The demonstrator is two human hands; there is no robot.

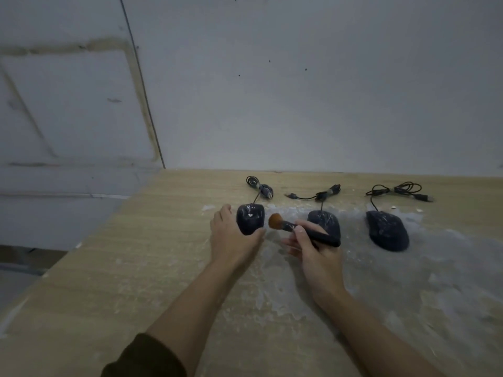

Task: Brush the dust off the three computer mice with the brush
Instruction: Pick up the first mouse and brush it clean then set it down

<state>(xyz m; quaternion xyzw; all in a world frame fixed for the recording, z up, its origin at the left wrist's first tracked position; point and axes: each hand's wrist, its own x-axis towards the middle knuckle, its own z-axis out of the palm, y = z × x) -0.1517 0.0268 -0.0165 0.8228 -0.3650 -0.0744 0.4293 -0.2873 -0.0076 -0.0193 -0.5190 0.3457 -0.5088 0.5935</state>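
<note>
The left hand (231, 235) cups the leftmost small, dark, glossy computer mouse (250, 218), thumb along its near right edge and fingers round its far left side, steadying it on the pale wood-grain bench (136, 268). The right hand (313, 250) pinches the black handle of a soft round make-up-style brush (299, 231) with orange-brown bristles, fingers curled round the shaft. The brush lies nearly level, its long axis running left to right, with the bristle head just beside the held mouse's right flank, so a short sweep leftward should bring it onto the shell. The middle dark mouse (325, 223) sits behind the right hand's knuckles, and the larger right-hand dark mouse (388, 229) lies well apart to the right; both show white specks. White dust (353, 281) smears the bench around them, and bundled black cables (394, 190) lie toward the wall.
</note>
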